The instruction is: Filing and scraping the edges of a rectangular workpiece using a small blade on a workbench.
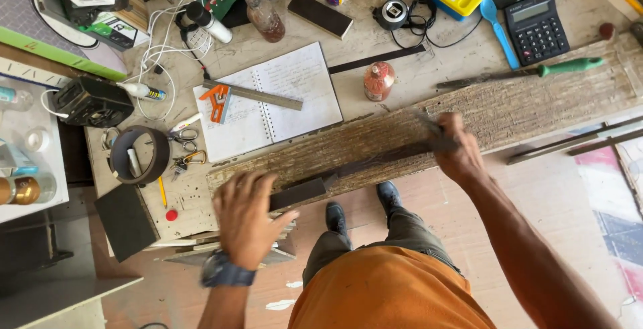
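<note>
Both hands grip one long dark strip (362, 168) that lies along a rough, weathered plank (415, 135). On the right hand (459, 151) the grip is pressed together around the strip's far end, fingers curled tight over it. On the left hand (246, 218) the grip is looser: the fingers are spread and bent over the strip's wider near end, at the front edge of the worktop (375, 54); the hand is blurred, so how firmly it presses cannot be told. A dark watch (226, 272) sits on the left wrist.

The plank runs slantwise across the worktop, its right part higher in the view. Just behind it lies an open spiral notebook (281, 98) with a metal square with an orange handle (231, 98) resting on it. A small reddish bottle (379, 81) stands near the notebook's right edge. A green-handled tool (536, 71) lies along the plank's far side, and a black calculator (536, 28) sits beyond that. To the left are scissors (182, 136), a roll of black tape (139, 155) and a pencil (162, 192).
</note>
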